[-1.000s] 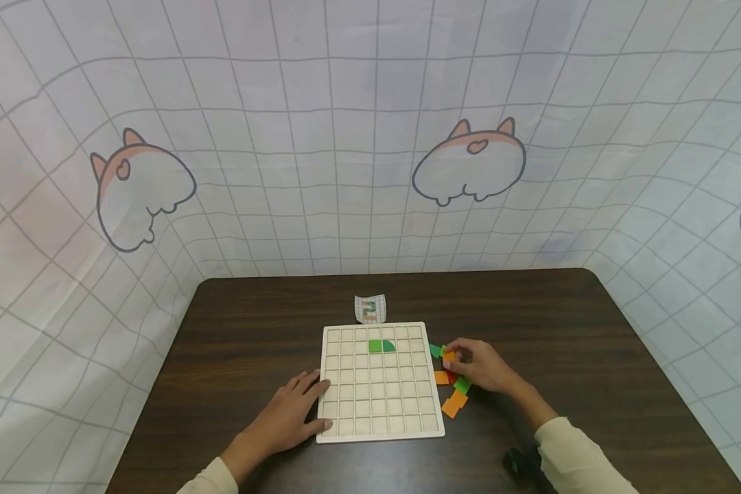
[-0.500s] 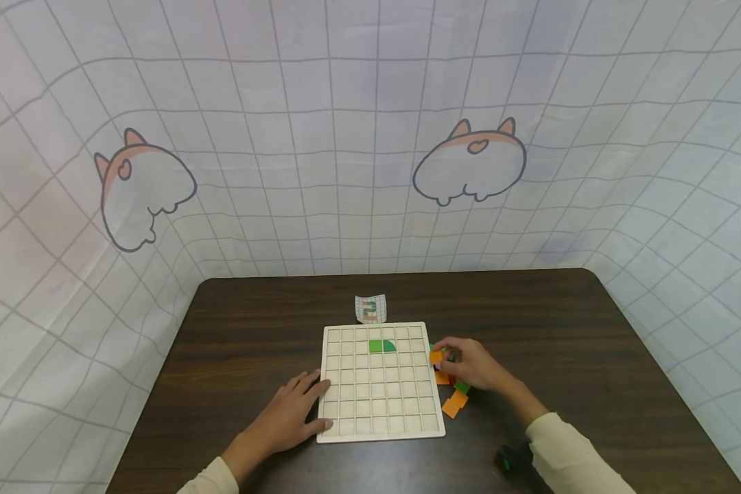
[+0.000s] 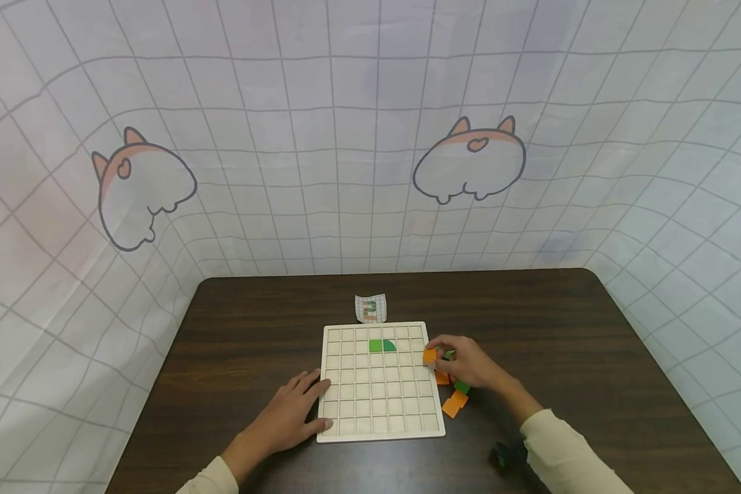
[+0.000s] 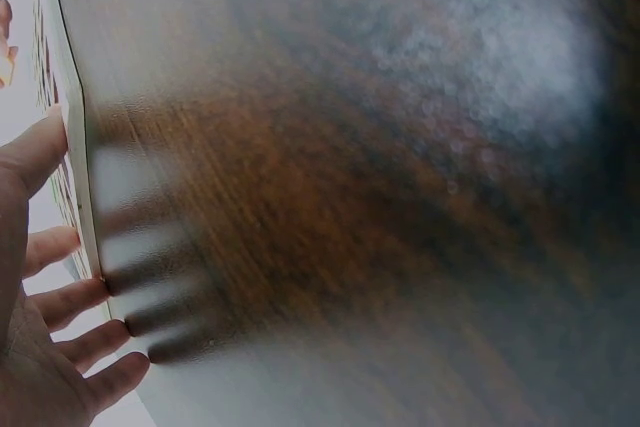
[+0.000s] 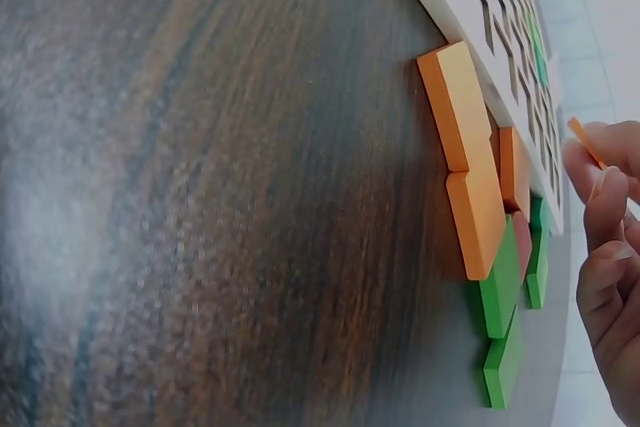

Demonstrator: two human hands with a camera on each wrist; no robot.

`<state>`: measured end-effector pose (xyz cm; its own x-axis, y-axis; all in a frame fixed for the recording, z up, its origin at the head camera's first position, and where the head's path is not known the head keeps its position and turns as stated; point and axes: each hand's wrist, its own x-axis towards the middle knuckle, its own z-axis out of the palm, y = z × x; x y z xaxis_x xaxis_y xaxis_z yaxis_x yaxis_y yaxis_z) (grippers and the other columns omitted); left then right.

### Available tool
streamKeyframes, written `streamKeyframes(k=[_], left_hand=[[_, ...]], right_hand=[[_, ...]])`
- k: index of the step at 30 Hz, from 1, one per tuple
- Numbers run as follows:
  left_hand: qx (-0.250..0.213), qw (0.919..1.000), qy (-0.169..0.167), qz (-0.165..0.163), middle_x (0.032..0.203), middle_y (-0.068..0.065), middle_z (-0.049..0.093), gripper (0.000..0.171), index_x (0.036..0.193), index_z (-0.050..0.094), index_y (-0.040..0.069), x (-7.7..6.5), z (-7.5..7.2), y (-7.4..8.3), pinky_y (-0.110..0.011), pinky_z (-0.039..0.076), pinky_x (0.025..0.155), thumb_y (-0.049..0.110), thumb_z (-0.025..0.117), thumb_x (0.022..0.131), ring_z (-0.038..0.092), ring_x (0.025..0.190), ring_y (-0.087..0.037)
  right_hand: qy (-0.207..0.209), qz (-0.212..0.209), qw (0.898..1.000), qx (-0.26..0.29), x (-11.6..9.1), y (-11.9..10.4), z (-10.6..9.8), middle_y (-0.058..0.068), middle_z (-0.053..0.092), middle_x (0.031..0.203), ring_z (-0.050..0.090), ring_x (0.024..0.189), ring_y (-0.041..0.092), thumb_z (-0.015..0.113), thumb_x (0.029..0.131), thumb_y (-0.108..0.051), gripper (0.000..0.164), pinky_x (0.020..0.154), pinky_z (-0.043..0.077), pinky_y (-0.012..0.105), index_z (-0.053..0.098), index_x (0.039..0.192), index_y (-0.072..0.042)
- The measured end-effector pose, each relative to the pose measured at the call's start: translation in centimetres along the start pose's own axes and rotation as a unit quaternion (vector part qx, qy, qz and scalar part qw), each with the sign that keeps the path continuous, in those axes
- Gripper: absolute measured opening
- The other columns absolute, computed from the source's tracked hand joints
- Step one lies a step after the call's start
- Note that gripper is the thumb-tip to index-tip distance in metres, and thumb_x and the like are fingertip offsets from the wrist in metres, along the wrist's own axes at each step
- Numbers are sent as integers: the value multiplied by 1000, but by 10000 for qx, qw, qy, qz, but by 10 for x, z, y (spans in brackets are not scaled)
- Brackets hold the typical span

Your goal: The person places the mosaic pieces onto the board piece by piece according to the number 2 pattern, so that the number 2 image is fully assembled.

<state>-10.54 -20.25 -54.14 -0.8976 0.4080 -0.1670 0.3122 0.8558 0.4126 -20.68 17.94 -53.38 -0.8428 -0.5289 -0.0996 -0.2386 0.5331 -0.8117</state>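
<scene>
A white square board (image 3: 370, 391) divided into a grid lies flat on the table. In its upper rows sit a light green square tile (image 3: 375, 346) and a dark green quarter-round tile (image 3: 389, 346). My right hand (image 3: 469, 360) pinches an orange tile (image 3: 429, 356) between thumb and fingertips, over the board's right edge. At the board's left edge rests my left hand (image 3: 289, 412), fingers spread, thumb and index finger touching the rim. The left wrist view shows these fingertips (image 4: 120, 377) along the board's side.
Loose orange tiles (image 3: 454, 403), a green tile (image 3: 462, 387) and several others lie along the board's right side, partly under the right hand. A small pattern card (image 3: 370, 309) sits behind the board. A dark object (image 3: 501, 455) is beside the right sleeve. Gridded cloth (image 3: 370, 137) surrounds the table.
My right hand has moved left with the orange tile, from over the loose tiles to the board's right edge. The left hand has stayed in place.
</scene>
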Motion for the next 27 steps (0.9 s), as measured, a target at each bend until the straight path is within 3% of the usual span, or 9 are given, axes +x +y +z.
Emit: streamKeyframes(k=[6,11,18,27], left_hand=[[-5,10000,14,-13,159,-18,36,71,150,47,14,0,0,1,-70,35,105,51,67,93,36,144,-45],[34,10000,11,-8,159,-18,37,71,150,47,14,0,1,0,-69,36,105,51,67,93,36,144,-45],[79,9999,47,41,158,-18,38,71,149,47,14,0,3,-2,-69,37,104,53,66,93,37,143,-45],[128,9999,67,43,158,-17,38,71,149,47,14,1,3,-2,-68,37,105,53,67,93,37,143,-44]], right_hand=[[-11,-92,10000,-24,1,-1,3,5,57,94,53,51,14,67,95,-9,29,50,51,27,64,124,-8],[43,-236,9997,19,3,-2,4,5,59,95,45,50,7,67,95,-9,28,48,46,24,66,123,-8],[134,-263,9996,-6,9,-8,8,5,59,92,40,50,6,69,94,-10,28,48,39,21,67,122,-10],[182,-369,9991,-42,16,-11,14,6,64,96,55,71,13,72,92,-11,29,59,48,23,67,120,-9]])
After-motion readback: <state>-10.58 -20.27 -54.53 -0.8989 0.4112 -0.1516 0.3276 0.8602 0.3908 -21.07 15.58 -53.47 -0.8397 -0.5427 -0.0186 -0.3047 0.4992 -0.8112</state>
